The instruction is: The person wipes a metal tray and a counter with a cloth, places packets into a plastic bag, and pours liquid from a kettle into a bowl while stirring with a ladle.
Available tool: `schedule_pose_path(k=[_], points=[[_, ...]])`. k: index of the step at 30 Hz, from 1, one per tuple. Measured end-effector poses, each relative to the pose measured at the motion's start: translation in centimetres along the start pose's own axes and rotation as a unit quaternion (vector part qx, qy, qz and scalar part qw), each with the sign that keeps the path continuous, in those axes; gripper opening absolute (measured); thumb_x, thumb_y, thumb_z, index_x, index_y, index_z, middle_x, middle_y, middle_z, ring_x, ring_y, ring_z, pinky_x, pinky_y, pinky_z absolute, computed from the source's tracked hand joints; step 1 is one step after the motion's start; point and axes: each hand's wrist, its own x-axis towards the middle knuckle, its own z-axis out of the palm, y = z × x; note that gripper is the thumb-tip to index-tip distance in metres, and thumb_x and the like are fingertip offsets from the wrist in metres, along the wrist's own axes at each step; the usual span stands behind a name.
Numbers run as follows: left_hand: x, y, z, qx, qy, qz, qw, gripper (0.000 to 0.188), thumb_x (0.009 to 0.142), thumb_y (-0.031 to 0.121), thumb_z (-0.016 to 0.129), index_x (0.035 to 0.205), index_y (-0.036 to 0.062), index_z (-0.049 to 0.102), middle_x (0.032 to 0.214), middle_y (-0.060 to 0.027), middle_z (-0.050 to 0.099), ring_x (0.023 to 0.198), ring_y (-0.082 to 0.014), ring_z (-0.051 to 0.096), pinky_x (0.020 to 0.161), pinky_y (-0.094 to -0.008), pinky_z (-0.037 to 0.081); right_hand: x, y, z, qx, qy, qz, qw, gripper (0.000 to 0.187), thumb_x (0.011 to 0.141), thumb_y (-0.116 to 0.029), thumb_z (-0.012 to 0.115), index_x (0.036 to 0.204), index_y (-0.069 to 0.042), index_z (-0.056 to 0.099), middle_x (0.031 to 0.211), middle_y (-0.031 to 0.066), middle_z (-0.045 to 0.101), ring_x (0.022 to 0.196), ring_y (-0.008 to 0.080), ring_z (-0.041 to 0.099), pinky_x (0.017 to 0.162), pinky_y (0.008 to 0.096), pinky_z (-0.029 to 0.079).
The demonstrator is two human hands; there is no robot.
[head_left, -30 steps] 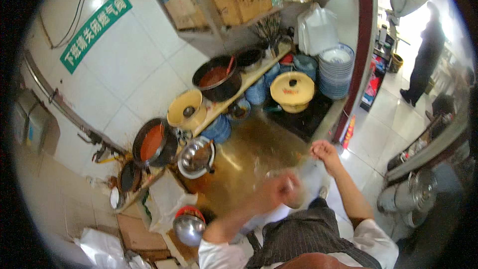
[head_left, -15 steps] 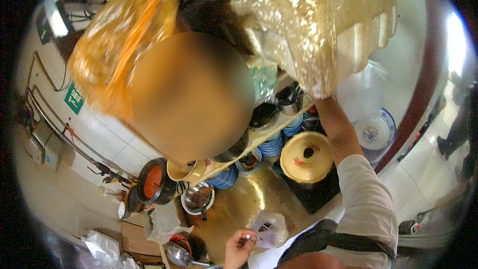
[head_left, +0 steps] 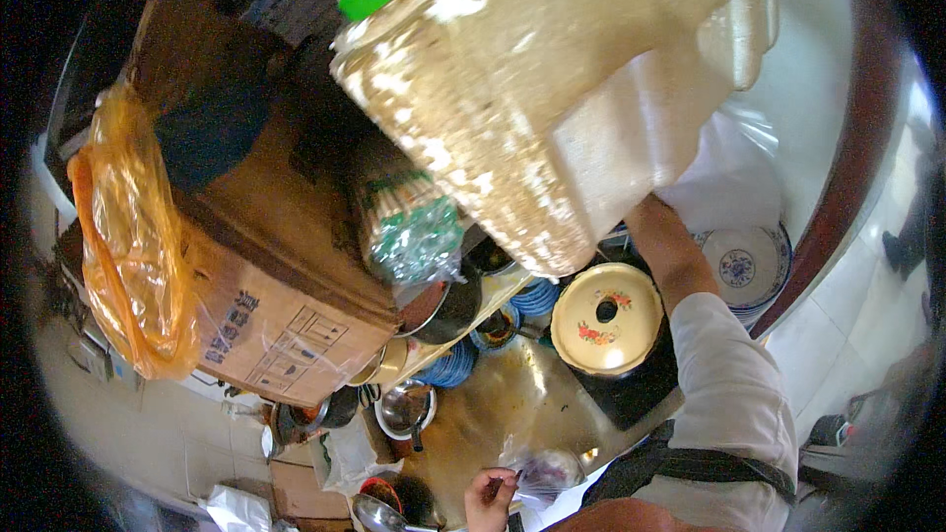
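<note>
Low in the head view, my left hand [head_left: 490, 500] has its fingers closed on the gathered neck of a clear plastic bag [head_left: 550, 473]. Something dark shows through the film, too blurred to name. My right arm [head_left: 672, 248] reaches up and away, its wrist passing behind a worn, flaking foam box [head_left: 512, 108]. That box hides my right hand and fingers. Just left of the right forearm, a cream enamel lid with red flowers [head_left: 603, 320] covers a pot. A stack of white bowls with blue patterns [head_left: 737, 266] stands to the right of the forearm.
A cardboard box [head_left: 286, 320] with an orange plastic bag [head_left: 138, 246] sits high on the left. Wrapped skewers [head_left: 414, 232] lie beside it. A yellow shelf edge [head_left: 463, 320], blue bowls [head_left: 448, 360] and a strainer [head_left: 404, 409] border the metal counter [head_left: 473, 414].
The view has shifted, and the foam box looms larger and farther left. The orange bag appears farther left. My left hand keeps the plastic bag; my right arm stays stretched behind the foam box.
</note>
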Motion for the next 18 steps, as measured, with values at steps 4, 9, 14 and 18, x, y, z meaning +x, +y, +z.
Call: schedule_pose_path(k=[4, 9, 14, 18], points=[[0.8, -2.9, -0.5, 0.016, -0.002, -0.028, 0.999, 0.021, 0.086, 0.014, 0.055, 0.106, 0.0068, 0.059, 0.093, -0.0067, 0.060, 0.089, -0.0208, 0.054, 0.082, -0.0333, 0.044, 0.8, -0.3, -0.2, 0.019, 0.010, -0.005, 1.000, 0.037, 0.083, -0.021, 0.055, 0.114, -0.003, 0.050, 0.113, 0.0184, 0.053, 0.099, 0.0338, 0.053, 0.083, 0.0428, 0.045], [2.2, -6.5, -1.8, 0.061, -0.031, -0.050, 0.996, 0.022, 0.086, 0.013, 0.056, 0.108, 0.0080, 0.058, 0.095, -0.0052, 0.059, 0.092, -0.0190, 0.052, 0.085, -0.0360, 0.042, 3.2, -1.1, -0.9, 0.024, 0.034, -0.013, 0.999, 0.035, 0.084, -0.021, 0.055, 0.113, -0.002, 0.051, 0.111, 0.0190, 0.054, 0.098, 0.0346, 0.054, 0.082, 0.0427, 0.045], [3.2, -8.6, -2.5, 0.009, -0.064, -0.078, 0.995, 0.020, 0.086, 0.014, 0.058, 0.105, 0.0098, 0.059, 0.093, -0.0045, 0.059, 0.093, -0.0162, 0.052, 0.084, -0.0373, 0.042, 4.0, -1.8, -1.6, 0.032, 0.051, -0.017, 0.998, 0.033, 0.084, -0.020, 0.055, 0.111, -0.002, 0.052, 0.109, 0.0195, 0.055, 0.096, 0.0355, 0.055, 0.081, 0.0427, 0.046], [2.8, -6.7, -0.9, -0.068, -0.037, 0.007, 0.997, 0.014, 0.085, 0.018, 0.061, 0.095, 0.0081, 0.061, 0.087, -0.0045, 0.060, 0.087, -0.0139, 0.053, 0.078, -0.0351, 0.045, 4.1, -2.4, -2.4, 0.035, 0.073, -0.030, 0.996, 0.031, 0.084, -0.020, 0.055, 0.110, -0.002, 0.053, 0.108, 0.0199, 0.056, 0.095, 0.0362, 0.055, 0.080, 0.0426, 0.046]])
